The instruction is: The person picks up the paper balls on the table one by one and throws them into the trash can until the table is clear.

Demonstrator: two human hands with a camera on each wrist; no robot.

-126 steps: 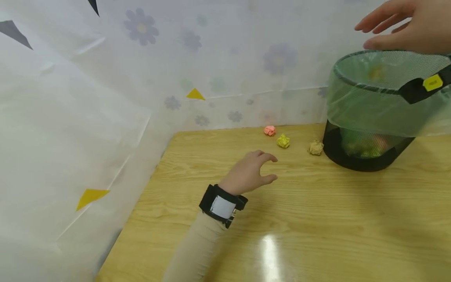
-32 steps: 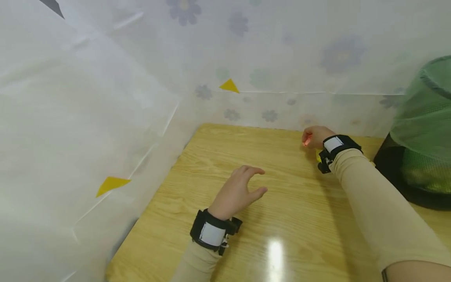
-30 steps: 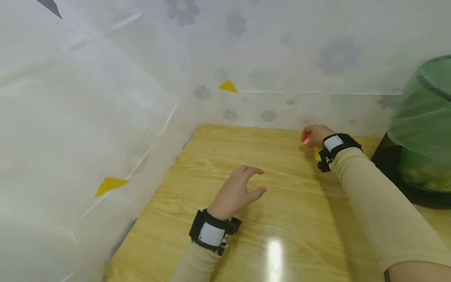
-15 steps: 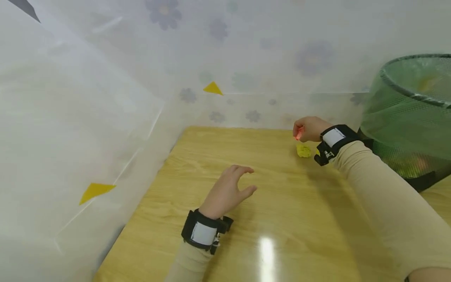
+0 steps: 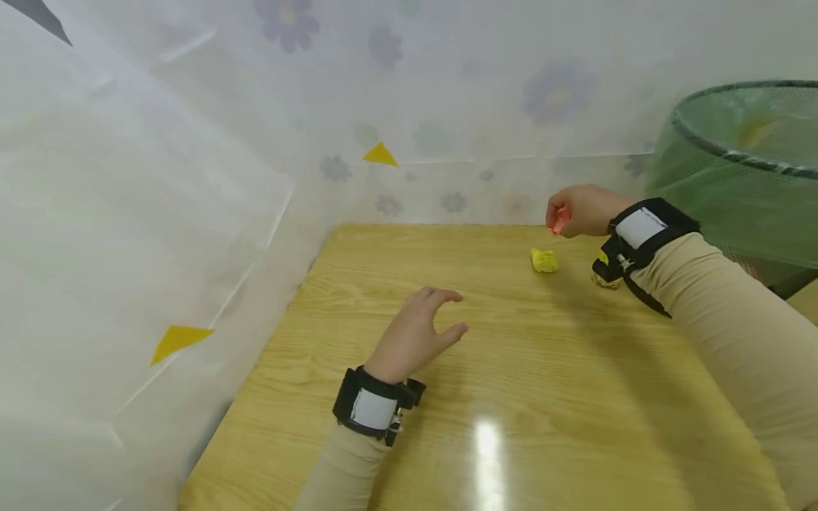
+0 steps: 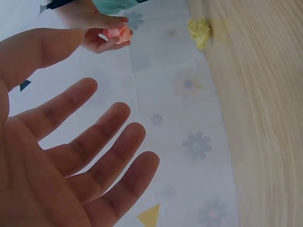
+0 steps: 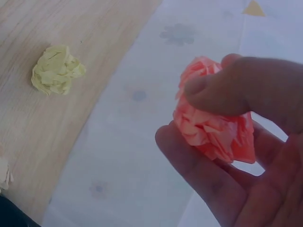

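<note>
My right hand [image 5: 591, 208] pinches a crumpled pink paper ball [image 7: 214, 132] between thumb and fingers, held above the back of the table. Just below it, a yellow paper ball [image 5: 544, 260] lies on the wood. A tan paper ball [image 5: 606, 282] shows partly behind the right wrist strap. My left hand [image 5: 412, 337] hovers over the middle of the table, its fingers relaxed and the thumb apart. Nothing is in its grasp, as the left wrist view confirms.
A black mesh wastebasket [image 5: 709, 150] with a green bag liner stands at the right, partly covered by my right arm. White flowered sheeting [image 5: 473, 92] rises behind and to the left of the wooden table [image 5: 511, 397].
From above the wastebasket, my right hand has come down to the pink paper ball, taken hold of it and lifted it off the table. The left hand stays nearly in place.
</note>
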